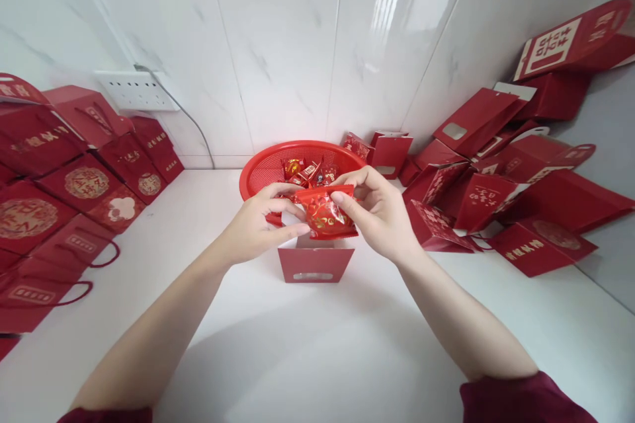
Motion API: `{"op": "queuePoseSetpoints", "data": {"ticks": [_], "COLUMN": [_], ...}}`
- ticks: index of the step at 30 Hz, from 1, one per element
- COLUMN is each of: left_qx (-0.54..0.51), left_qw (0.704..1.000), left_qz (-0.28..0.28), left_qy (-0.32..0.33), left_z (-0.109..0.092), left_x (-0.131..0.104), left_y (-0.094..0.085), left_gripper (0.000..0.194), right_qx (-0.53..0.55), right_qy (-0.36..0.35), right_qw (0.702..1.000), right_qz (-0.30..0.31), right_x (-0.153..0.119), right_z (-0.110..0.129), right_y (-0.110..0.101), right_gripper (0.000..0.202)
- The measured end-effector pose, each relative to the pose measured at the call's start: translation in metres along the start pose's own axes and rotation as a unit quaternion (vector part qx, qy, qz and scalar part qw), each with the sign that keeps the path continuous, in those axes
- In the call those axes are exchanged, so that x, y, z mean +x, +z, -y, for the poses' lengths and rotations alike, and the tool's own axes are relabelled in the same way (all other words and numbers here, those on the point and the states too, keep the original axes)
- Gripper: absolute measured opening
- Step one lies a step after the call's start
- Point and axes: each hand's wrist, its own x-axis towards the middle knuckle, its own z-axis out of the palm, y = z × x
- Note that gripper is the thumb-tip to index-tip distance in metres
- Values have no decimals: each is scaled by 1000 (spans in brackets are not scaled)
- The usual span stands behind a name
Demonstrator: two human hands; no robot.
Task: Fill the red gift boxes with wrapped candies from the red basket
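Tiles (278, 46), pale with grey veining, cover the wall at the back. In front of it spreads a white surface (233, 357). On the right lies a loose heap of red boxes (483, 201), tipped at various angles and leaning against each other. On the left rises a neater stack of red boxes and bags (64, 182), some with gold print and the nearer ones with cord handles. At the back, near the middle, stands a red basket (252, 175) with a meshed wall; just beside it on the right is an upright red carton (391, 158). The left hand (268, 218) and the right hand (380, 208) meet in front of the basket, bare below dark red sleeves (520, 400). Between and below them, a small red box (317, 264) stands on the surface, open at the top, with a pale window low on its front. A white socket strip (136, 91) is fixed to the wall at the left. The shiny red packet (330, 215) is above the open box: the right grip is closed on its right end, thumb in front, and the left grip, slightly parted, has its left end. Small wrapped sweets (310, 172) lie in the basket.
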Motion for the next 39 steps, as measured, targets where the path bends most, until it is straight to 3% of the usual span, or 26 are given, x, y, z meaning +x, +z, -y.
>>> {"op": "queuePoseSetpoints", "data": {"ticks": [6,11,15,20,23,27,32,36,39], "left_qx": [-27,-3,-11,-7,-10,35,109,130,126], "left_qw": [1000,999,997,995,993,998,992,986,988], "left_qz": [-10,-41,-65,-90,-116,-44,68,103,82], "left_qy": [0,12,33,35,35,25,-6,13,26], "left_z": [-6,-11,-15,-17,-16,-18,-20,-24,-19], "left_x": [-2,-3,-5,-8,-10,-12,-11,-11,-15], "left_y": [8,-1,-10,-15,-19,-24,-28,-29,-28], "left_gripper": [26,22,19,21,22,25,28,26,24], "right_qx": [55,-81,-180,-220,-229,-221,-260,-249,-324], "right_qy": [-15,31,8,21,9,8,-3,-34,-6], "right_qw": [998,989,969,938,918,912,904,912,856], "right_qz": [-3,123,170,268,323,346,339,323,404], "right_x": [-12,-8,-1,3,2,2,13,25,36], "right_z": [-2,16,33,33,22,14,25,41,49], "right_y": [6,-19,-36,-34,-29,-31,-37,-19,2], "right_gripper": [17,17,13,29,19,20,22,29,15]}}
